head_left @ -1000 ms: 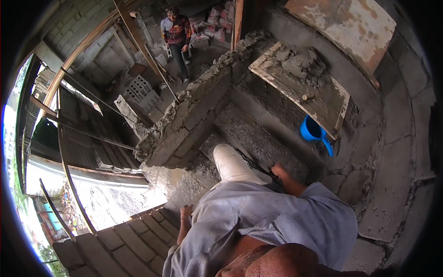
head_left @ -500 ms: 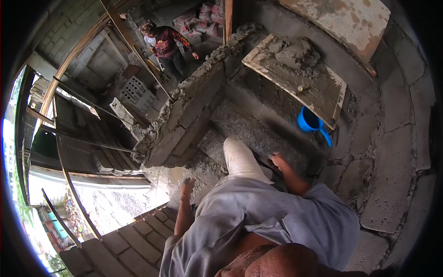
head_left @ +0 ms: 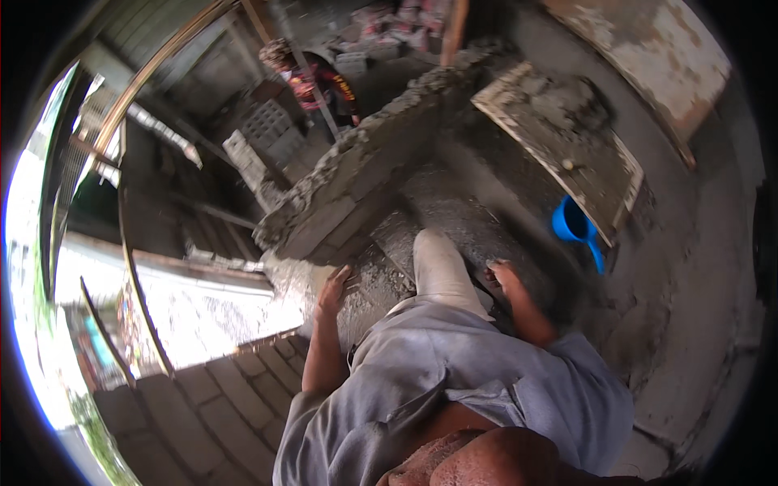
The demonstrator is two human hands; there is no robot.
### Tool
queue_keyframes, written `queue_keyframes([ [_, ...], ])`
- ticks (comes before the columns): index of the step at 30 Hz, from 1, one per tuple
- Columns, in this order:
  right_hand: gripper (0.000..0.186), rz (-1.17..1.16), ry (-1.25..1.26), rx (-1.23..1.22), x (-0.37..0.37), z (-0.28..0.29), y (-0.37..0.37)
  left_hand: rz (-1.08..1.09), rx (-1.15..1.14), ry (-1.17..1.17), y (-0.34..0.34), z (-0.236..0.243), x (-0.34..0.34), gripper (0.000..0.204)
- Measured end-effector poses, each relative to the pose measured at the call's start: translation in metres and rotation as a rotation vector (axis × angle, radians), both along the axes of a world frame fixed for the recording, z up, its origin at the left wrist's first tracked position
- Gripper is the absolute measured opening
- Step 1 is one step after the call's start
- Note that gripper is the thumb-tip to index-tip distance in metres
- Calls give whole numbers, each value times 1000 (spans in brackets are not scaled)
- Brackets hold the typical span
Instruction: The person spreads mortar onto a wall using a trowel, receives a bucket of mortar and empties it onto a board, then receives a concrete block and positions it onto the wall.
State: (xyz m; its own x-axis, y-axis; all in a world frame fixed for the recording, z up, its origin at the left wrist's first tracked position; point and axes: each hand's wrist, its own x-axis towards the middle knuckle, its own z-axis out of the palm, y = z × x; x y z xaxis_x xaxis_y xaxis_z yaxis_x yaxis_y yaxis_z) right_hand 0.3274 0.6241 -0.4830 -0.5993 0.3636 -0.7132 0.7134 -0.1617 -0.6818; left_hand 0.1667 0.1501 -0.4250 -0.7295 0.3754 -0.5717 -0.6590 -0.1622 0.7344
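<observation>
My left hand [head_left: 334,289] hangs in front of my left side near the end of the low block wall [head_left: 356,194]. Its fingers are apart and it holds nothing. My right hand [head_left: 502,276] is low beside my right thigh, its fingers curled. Something dark shows next to them, too blurred to name. Ahead to the right, a board [head_left: 604,190] carries a heap of wet grey mortar [head_left: 565,101]. A small, pale, round-ended object [head_left: 568,164] stands out of the mortar on the board. A blue dipper [head_left: 573,220] is at the board's near edge.
A co-worker [head_left: 312,85] stands beyond the low wall, near hollow blocks [head_left: 274,130] and stacked sacks [head_left: 405,20]. Upright wooden poles [head_left: 134,267] line the left side. A stained panel [head_left: 648,57] leans at the far right. Block wall [head_left: 219,405] lies near left.
My left hand has moved forward and its fingers now show apart. My view has turned left, so the board and dipper sit further right. The co-worker's upper body is lower in view.
</observation>
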Motion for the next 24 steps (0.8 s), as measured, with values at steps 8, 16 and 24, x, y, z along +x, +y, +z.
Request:
queue_keyframes([
  [8,20,48,19,-8,-33,18,-12,208,-160,-131,-94,-42,46,41],
  [16,19,162,47,-25,-64,38,-30,543,-64,-221,-174,-104,142,23],
  [24,19,136,64,-30,-60,36,-35,335,-294,395,-145,-126,167,33],
])
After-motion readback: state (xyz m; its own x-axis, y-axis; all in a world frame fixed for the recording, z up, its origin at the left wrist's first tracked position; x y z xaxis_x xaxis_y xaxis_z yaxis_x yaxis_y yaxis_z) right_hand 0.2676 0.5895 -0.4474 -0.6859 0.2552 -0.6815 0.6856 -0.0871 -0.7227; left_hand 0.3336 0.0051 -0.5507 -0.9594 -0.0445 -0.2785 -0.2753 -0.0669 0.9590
